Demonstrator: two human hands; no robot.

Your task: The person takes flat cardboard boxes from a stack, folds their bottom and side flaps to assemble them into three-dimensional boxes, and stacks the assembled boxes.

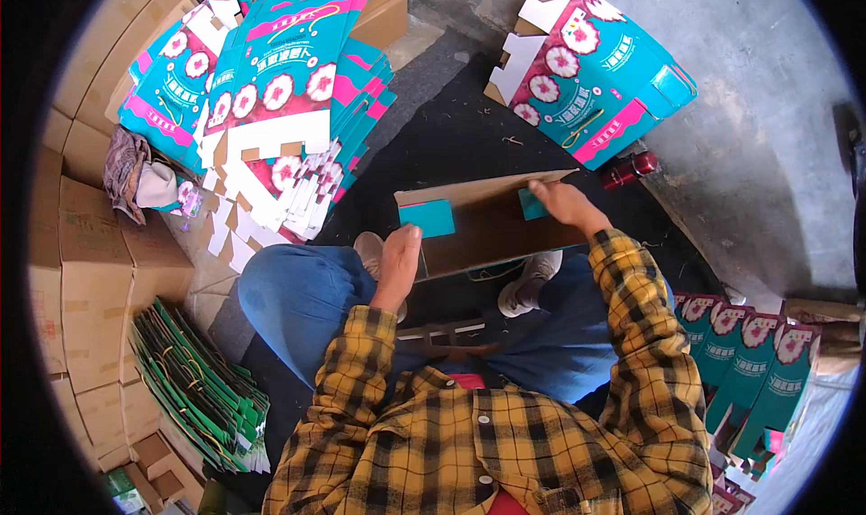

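Note:
Between my knees stands a cardboard box (483,242), its top open and its plain brown inside showing. A teal flap (430,217) folds inward at its left end, and a smaller teal flap (532,206) shows at its right end. My left hand (398,261) is closed on the left end wall, thumb near the rim and fingers mostly hidden outside. My right hand (566,206) grips the right end by its far corner, fingers bent over the edge beside the small flap. The bottom of the box is in shadow.
Flattened teal-and-pink cartons (280,73) lie in a large pile at far left. Another stack (586,78) lies at far right, near a red flask (629,170). Green folded cartons (198,389) stand at lower left beside brown boxes (95,235). Upright teal cartons (749,362) line the right.

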